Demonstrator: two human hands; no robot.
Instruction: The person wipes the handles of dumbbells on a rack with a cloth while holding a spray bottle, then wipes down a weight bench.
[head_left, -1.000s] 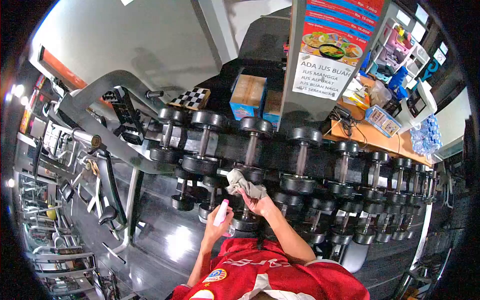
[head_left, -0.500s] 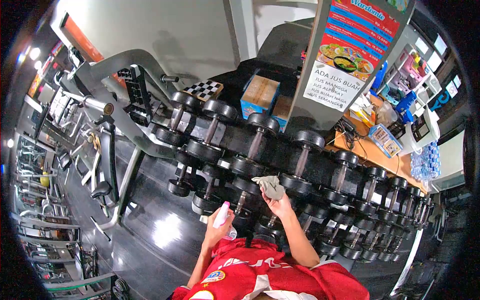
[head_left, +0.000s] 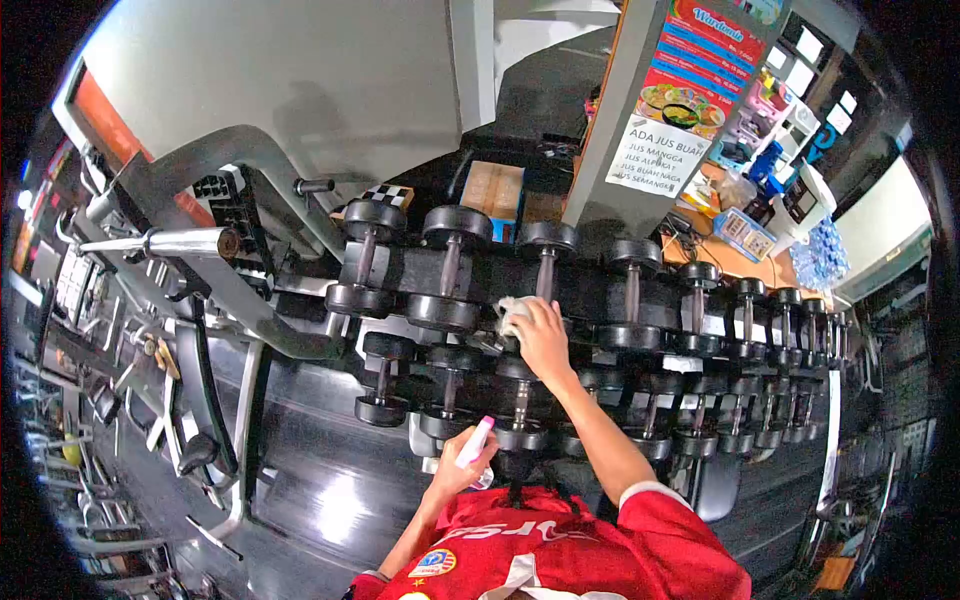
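My right hand [head_left: 544,338] reaches to the upper row of the rack, its fingers closed over a crumpled grey cloth [head_left: 513,314]. The cloth lies against the lower head of a black dumbbell [head_left: 549,238], which hand and cloth largely cover. Near my body, my left hand [head_left: 455,466] is wrapped round a spray bottle [head_left: 474,445] with a white and pink top; its clear lower part is mostly hidden. Just beyond that hand, a lower-row dumbbell [head_left: 519,403] rests on the rack.
Two rows of dumbbells run left to right. Gym machine frames [head_left: 255,330] stand at left. Behind the rack are a checkered board [head_left: 390,196], a cardboard box [head_left: 493,190] and a pillar with a menu poster [head_left: 700,60]. A wooden counter [head_left: 735,262] holds bottles and boxes.
My right hand has moved forward with the cloth, from above the lower row onto an upper-row dumbbell. My left hand still holds the spray bottle, slightly further right in view. The camera view has shifted.
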